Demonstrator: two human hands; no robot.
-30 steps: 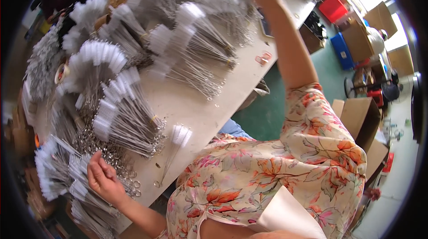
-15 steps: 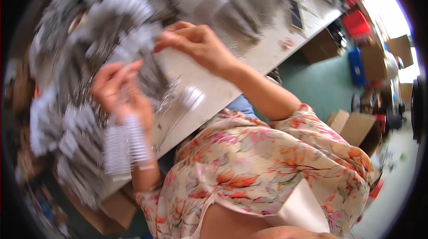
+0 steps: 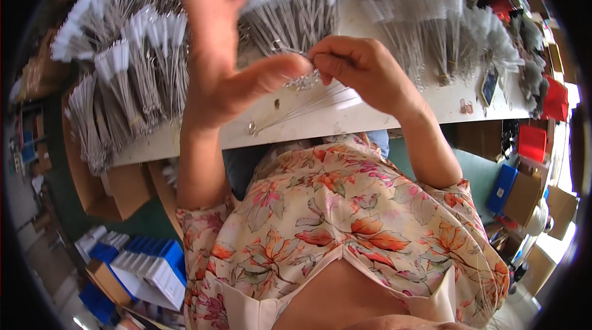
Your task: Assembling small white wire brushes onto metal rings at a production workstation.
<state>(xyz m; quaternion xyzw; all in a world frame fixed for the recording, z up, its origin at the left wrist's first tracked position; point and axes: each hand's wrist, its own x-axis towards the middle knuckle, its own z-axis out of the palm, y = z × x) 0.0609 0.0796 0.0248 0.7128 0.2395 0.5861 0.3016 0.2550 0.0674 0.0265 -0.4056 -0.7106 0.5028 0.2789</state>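
Note:
My left hand (image 3: pixel 216 77) is raised over the table, blurred, its fingers spread and its thumb stretched toward my right hand. The fingertips of my right hand (image 3: pixel 367 74) are pinched together close to that thumb tip; what they hold, if anything, is hidden. Just beyond both hands lies a fanned bundle of thin wire-stemmed brushes (image 3: pixel 296 6) with white bristle heads, looped ends toward me. A few loose brushes (image 3: pixel 302 110) lie below my hands near the table's front edge, partly behind my right hand.
More brush bundles (image 3: pixel 132 77) cover the left of the white table (image 3: pixel 394 108), and others (image 3: pixel 425 28) the right. A dark phone-like slab (image 3: pixel 489 86) lies at the right end. Cardboard boxes (image 3: pixel 126 191) and blue-and-white bins (image 3: pixel 148 268) stand on the floor to the left.
The view has turned, bringing the table's edge nearer level. My left hand has risen and spread its fingers; the white-headed brushes hanging by its wrist are no longer there. My hands now meet near the thumb.

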